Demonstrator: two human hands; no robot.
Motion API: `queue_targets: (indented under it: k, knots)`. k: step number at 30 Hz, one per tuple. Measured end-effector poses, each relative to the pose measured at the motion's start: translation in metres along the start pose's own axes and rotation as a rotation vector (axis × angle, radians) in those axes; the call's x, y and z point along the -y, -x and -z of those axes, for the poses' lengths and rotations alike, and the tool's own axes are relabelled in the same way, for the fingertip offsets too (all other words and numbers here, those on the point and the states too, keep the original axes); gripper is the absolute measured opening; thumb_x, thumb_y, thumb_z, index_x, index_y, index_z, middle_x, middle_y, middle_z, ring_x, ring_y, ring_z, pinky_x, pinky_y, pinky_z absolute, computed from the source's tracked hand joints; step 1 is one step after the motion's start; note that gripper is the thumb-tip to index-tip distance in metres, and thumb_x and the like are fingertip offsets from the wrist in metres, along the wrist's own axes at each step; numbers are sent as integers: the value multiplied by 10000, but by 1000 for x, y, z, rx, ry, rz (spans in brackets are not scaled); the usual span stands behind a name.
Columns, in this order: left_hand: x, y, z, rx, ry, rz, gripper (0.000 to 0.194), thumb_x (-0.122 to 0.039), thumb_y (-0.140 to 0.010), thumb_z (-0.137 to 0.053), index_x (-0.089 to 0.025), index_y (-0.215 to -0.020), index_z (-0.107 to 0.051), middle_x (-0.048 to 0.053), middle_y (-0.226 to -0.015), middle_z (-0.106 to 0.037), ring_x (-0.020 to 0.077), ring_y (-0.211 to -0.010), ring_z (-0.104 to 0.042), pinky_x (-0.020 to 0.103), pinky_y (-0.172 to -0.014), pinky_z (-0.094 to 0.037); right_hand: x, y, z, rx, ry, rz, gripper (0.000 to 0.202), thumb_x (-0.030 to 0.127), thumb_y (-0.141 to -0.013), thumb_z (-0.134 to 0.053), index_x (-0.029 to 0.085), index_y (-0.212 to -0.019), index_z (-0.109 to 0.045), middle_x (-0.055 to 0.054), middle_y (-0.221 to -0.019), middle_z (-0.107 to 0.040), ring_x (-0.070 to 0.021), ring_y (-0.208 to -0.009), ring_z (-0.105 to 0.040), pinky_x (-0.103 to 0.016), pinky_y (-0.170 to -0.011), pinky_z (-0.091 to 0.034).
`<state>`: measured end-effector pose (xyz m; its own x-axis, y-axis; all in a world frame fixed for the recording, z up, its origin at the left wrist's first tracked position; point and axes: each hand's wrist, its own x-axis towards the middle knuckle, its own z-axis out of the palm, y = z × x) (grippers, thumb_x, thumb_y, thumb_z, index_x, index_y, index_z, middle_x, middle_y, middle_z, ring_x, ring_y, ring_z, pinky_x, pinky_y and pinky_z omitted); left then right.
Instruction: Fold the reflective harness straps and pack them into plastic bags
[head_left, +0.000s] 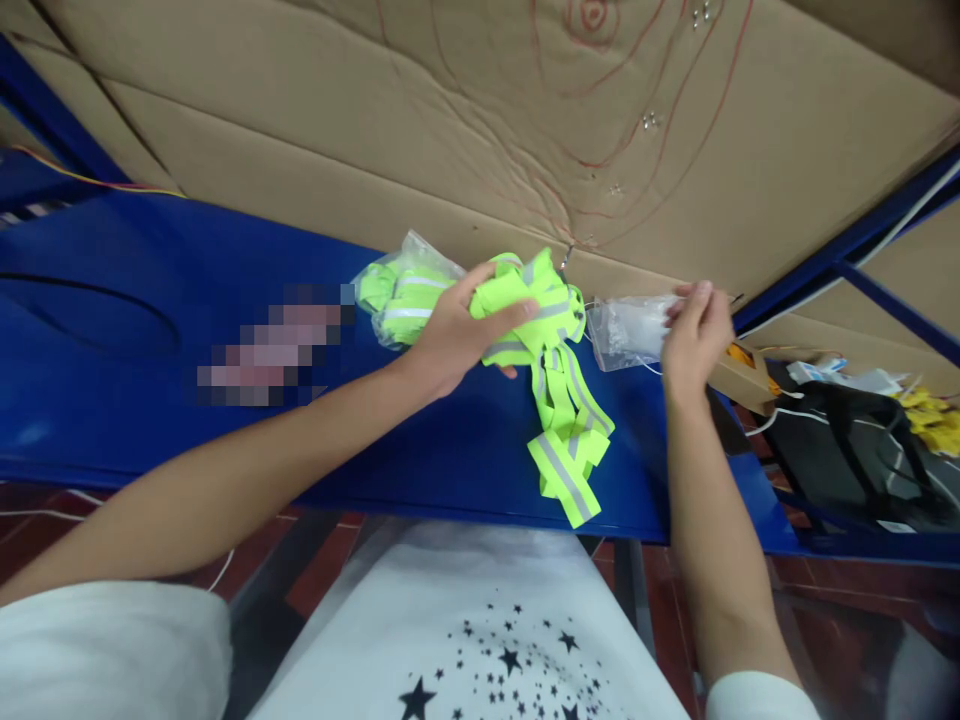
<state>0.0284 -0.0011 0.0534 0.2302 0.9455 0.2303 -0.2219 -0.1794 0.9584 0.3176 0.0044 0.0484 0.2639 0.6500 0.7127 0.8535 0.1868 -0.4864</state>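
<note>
My left hand [469, 325] is closed around a bundle of neon-yellow reflective straps [551, 305], each with a grey stripe. Loose ends of the straps hang down and lie on the blue table [450, 450]. Just left of that hand sits a clear plastic bag [409, 300] with more of the same neon straps inside. At the right, my right hand [697, 335] pinches the edge of another clear plastic bag [626, 330], which looks whitish and crumpled. What that bag contains, if anything, I cannot make out.
Behind the table stands a cardboard panel [300, 100] with red drawn lines. A blurred pinkish item [274, 350] lies at the left. On the right are a black bag [840, 460], a small cardboard box [742, 375], yellow material [930, 420] and white cables.
</note>
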Motion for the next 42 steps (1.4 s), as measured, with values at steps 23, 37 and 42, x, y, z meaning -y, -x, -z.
queue_targets:
  k: [23, 37, 42]
  knots:
    - [3, -6, 7, 97, 114, 212, 627, -370, -720, -888, -195, -1253, -607, 39, -945, -719, 157, -668, -693, 211, -428, -561, 12, 14, -16, 360, 479, -29, 270, 357, -1014, -469, 171, -1077, -655, -147, -900, -739, -278, -779, -665, -383, -726, -464]
    - [5, 2, 8, 322, 247, 328, 584, -336, -739, -887, -221, -1253, -634, 17, -883, -730, 160, -618, -703, 222, -417, -555, 68, 52, -16, 414, -173, 301, 173, 247, -904, -591, 221, -1063, -654, -82, -987, -741, -269, -886, -694, -364, -752, -523]
    - [10, -1, 7, 236, 125, 353, 721, -356, -696, -920, -208, -1329, -606, 54, -935, -749, 165, -619, -698, 221, -412, -548, 63, 43, -21, 292, -433, 23, 244, 431, -989, -578, 214, -1013, -687, -30, -862, -735, -182, -732, -664, -316, -679, -523]
